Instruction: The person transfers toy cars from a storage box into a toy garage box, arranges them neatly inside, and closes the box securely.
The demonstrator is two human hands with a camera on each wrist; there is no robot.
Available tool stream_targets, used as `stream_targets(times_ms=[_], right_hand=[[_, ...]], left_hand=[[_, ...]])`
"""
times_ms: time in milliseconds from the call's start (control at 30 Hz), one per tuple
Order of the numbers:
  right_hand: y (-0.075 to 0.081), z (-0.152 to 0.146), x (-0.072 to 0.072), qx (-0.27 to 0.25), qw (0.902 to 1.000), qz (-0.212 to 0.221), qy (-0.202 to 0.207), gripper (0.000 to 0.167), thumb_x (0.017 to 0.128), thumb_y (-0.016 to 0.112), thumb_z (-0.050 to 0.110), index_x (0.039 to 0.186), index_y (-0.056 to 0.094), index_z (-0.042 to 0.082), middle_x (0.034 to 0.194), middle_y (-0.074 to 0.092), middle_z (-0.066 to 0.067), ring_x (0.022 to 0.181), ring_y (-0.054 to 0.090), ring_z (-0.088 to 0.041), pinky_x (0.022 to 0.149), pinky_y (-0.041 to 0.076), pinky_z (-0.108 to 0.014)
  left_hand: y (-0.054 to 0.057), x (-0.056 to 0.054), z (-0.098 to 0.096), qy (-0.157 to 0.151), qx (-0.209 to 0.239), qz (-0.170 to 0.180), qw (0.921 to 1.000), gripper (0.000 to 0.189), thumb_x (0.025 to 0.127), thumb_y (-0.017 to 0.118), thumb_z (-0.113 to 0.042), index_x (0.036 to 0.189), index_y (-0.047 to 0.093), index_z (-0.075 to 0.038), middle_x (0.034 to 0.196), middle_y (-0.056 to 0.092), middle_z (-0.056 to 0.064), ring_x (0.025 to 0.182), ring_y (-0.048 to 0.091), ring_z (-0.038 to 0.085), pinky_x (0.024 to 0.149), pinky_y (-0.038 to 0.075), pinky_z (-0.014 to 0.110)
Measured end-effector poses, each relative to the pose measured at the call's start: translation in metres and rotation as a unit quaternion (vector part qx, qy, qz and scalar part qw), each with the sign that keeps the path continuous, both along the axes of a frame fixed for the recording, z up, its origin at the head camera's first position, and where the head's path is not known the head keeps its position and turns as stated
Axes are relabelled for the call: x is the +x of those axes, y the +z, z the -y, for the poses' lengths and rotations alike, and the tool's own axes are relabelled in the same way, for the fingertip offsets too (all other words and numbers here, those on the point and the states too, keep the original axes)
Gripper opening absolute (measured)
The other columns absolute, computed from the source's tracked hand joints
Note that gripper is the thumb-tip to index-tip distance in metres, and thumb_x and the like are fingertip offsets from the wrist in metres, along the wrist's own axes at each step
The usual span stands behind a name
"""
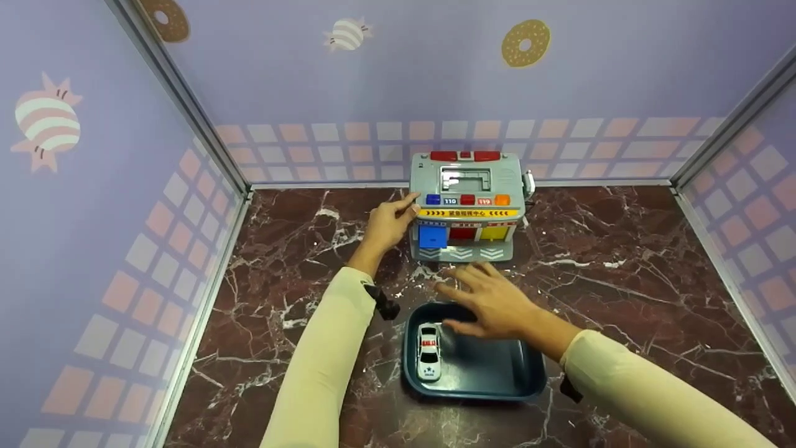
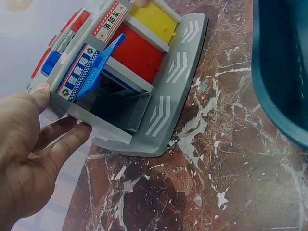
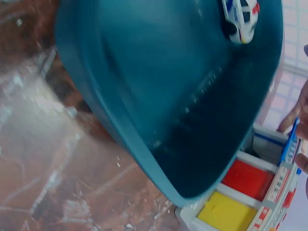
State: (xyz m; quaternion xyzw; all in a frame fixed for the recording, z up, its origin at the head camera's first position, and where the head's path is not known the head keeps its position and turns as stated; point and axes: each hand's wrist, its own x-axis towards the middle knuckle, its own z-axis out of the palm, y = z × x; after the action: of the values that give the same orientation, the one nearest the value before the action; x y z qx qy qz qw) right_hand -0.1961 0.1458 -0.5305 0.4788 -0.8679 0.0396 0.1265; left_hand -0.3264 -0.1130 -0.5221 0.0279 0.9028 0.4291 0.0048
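Note:
A grey toy rescue station (image 1: 465,186) stands at the back, with blue, red and yellow garage doors along its front. Its blue door (image 2: 98,67) is swung up over a dark bay in the left wrist view; the red door (image 2: 137,53) and yellow door (image 2: 156,21) are down. My left hand (image 1: 388,224) grips the station's left front corner, thumb at the roof edge and fingers at the side wall. Over the dark teal tray (image 1: 472,394) hovers my right hand (image 1: 491,302), fingers spread and holding nothing. Inside the tray, at its left, lies a white toy police car (image 1: 429,351).
Patterned wall panels (image 1: 348,81) enclose the dark red marbled tabletop (image 1: 280,298) at the back and both sides. A white handle-like part (image 1: 529,185) sticks out from the station's right side.

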Motion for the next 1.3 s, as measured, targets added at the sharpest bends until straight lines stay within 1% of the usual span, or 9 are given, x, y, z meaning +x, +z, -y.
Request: stream_targets(times_ms=[100, 200, 333, 533, 733, 833, 1033, 1167, 1300], right_hand=[[-0.005, 0.003, 0.007, 0.011, 0.9999, -0.004, 0.006, 0.070, 0.103, 0.064, 0.067, 0.159, 0.059, 0.027, 0.151, 0.066, -0.011, 0.133, 0.066, -0.030, 0.116, 0.052, -0.057], [-0.011, 0.005, 0.014, 0.007, 0.9997, -0.015, 0.017, 0.071, 0.099, 0.071, 0.067, 0.156, 0.062, 0.026, 0.146, 0.068, -0.009, 0.127, 0.068, -0.027, 0.110, 0.055, -0.053], [-0.018, 0.008, 0.023, 0.003, 0.9990, -0.022, 0.038, 0.071, 0.095, 0.078, 0.065, 0.152, 0.066, 0.025, 0.139, 0.070, -0.008, 0.121, 0.069, -0.026, 0.106, 0.056, -0.051], [-0.026, 0.014, 0.032, 0.037, 0.9976, -0.016, 0.056, 0.069, 0.098, 0.072, 0.068, 0.152, 0.065, 0.027, 0.142, 0.069, -0.008, 0.127, 0.068, -0.028, 0.110, 0.057, -0.053], [-0.033, 0.020, 0.039, 0.084, 0.9948, -0.004, 0.057, 0.071, 0.101, 0.061, 0.075, 0.155, 0.062, 0.029, 0.145, 0.068, -0.010, 0.129, 0.067, -0.028, 0.112, 0.055, -0.052], [-0.037, 0.022, 0.041, 0.098, 0.9932, -0.013, 0.061, 0.073, 0.101, 0.058, 0.078, 0.155, 0.062, 0.029, 0.144, 0.068, -0.010, 0.129, 0.067, -0.029, 0.112, 0.056, -0.053], [-0.045, 0.024, 0.042, 0.099, 0.9922, -0.036, 0.065, 0.077, 0.097, 0.057, 0.084, 0.152, 0.064, 0.031, 0.138, 0.069, -0.007, 0.122, 0.067, -0.027, 0.106, 0.056, -0.048], [-0.050, 0.026, 0.042, 0.097, 0.9923, -0.042, 0.065, 0.077, 0.096, 0.058, 0.085, 0.149, 0.066, 0.031, 0.132, 0.069, -0.006, 0.116, 0.065, -0.025, 0.102, 0.055, -0.045], [-0.052, 0.030, 0.044, 0.096, 0.9926, -0.042, 0.062, 0.077, 0.094, 0.059, 0.087, 0.148, 0.066, 0.032, 0.129, 0.069, -0.005, 0.115, 0.065, -0.025, 0.101, 0.055, -0.046]], left_hand=[[0.000, 0.000, 0.001, 0.003, 0.003, 0.001, 1.0000, 0.043, 0.112, 0.064, -0.045, 0.153, 0.066, -0.037, 0.151, 0.070, 0.009, 0.130, 0.069, 0.027, 0.113, 0.054, 0.049], [0.000, 0.000, 0.001, 0.004, 0.009, -0.001, 0.9999, 0.042, 0.111, 0.065, -0.044, 0.153, 0.067, -0.036, 0.149, 0.072, 0.011, 0.121, 0.069, 0.028, 0.109, 0.055, 0.049], [-0.001, 0.000, 0.000, 0.004, 0.014, -0.003, 0.9999, 0.042, 0.111, 0.066, -0.045, 0.152, 0.068, -0.036, 0.150, 0.070, 0.012, 0.117, 0.068, 0.028, 0.107, 0.055, 0.049], [0.000, -0.001, 0.002, 0.002, 0.014, -0.005, 0.9999, 0.042, 0.111, 0.065, -0.045, 0.152, 0.067, -0.037, 0.152, 0.069, 0.012, 0.115, 0.068, 0.030, 0.105, 0.056, 0.048], [-0.002, 0.000, 0.001, 0.001, 0.013, 0.000, 0.9999, 0.043, 0.111, 0.065, -0.045, 0.153, 0.067, -0.037, 0.156, 0.066, 0.013, 0.121, 0.067, 0.029, 0.109, 0.055, 0.049], [-0.002, 0.000, 0.000, 0.002, 0.009, 0.000, 1.0000, 0.043, 0.111, 0.065, -0.045, 0.154, 0.067, -0.036, 0.157, 0.065, 0.013, 0.124, 0.067, 0.031, 0.111, 0.055, 0.051], [0.000, 0.001, -0.001, 0.004, 0.005, -0.002, 1.0000, 0.043, 0.111, 0.064, -0.045, 0.154, 0.066, -0.037, 0.154, 0.068, 0.011, 0.129, 0.068, 0.029, 0.112, 0.054, 0.051], [0.000, 0.002, -0.001, 0.006, 0.002, 0.001, 1.0000, 0.043, 0.111, 0.063, -0.046, 0.154, 0.066, -0.038, 0.154, 0.069, 0.009, 0.119, 0.068, 0.026, 0.105, 0.055, 0.047], [0.000, 0.003, -0.001, 0.006, 0.004, 0.004, 1.0000, 0.043, 0.112, 0.063, -0.046, 0.154, 0.066, -0.039, 0.145, 0.074, 0.010, 0.102, 0.066, 0.026, 0.092, 0.054, 0.043]])
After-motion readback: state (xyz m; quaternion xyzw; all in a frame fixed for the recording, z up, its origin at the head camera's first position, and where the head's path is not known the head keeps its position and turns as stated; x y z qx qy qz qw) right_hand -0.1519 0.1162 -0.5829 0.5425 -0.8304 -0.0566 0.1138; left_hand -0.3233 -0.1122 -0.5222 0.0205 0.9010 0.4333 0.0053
